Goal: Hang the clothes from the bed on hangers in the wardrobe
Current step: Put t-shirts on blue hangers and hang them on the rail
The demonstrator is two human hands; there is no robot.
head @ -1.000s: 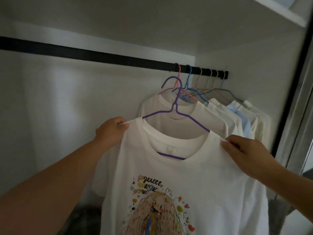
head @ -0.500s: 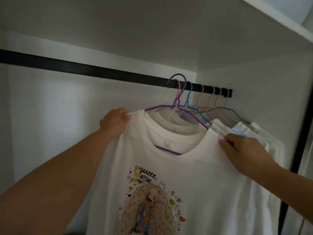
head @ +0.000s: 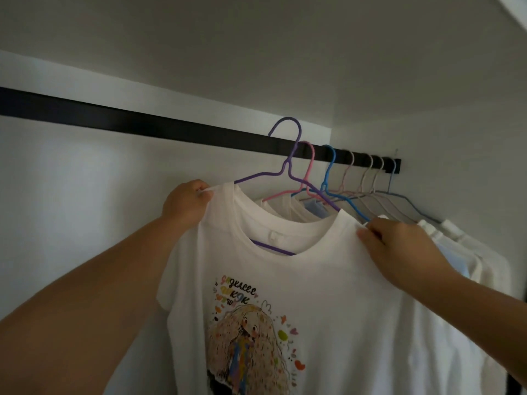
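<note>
Wardrobe rail (head: 142, 127) crosses mid-frame; left hand (head: 185, 205) and right hand (head: 399, 246) pinch T-shirt (head: 313, 280) shoulders (steadying purple hanger (head: 285, 149) for hooking).

You are looking into a home wardrobe, most likely in a bedroom. A black rail (head: 171, 129) runs across plain white back and side walls (head: 85, 223), with a white shelf panel (head: 256, 52) closing the space overhead. At the rail's right end a row of thin wire hangers (head: 350, 178) in pink, blue and pale tones carries white and light-blue tops (head: 462, 252), packed close together. Nearest you, a white T-shirt (head: 328, 309) printed with a cartoon long-haired girl sits on a purple hanger (head: 288, 163). The lighting is dim and domestic.
</note>
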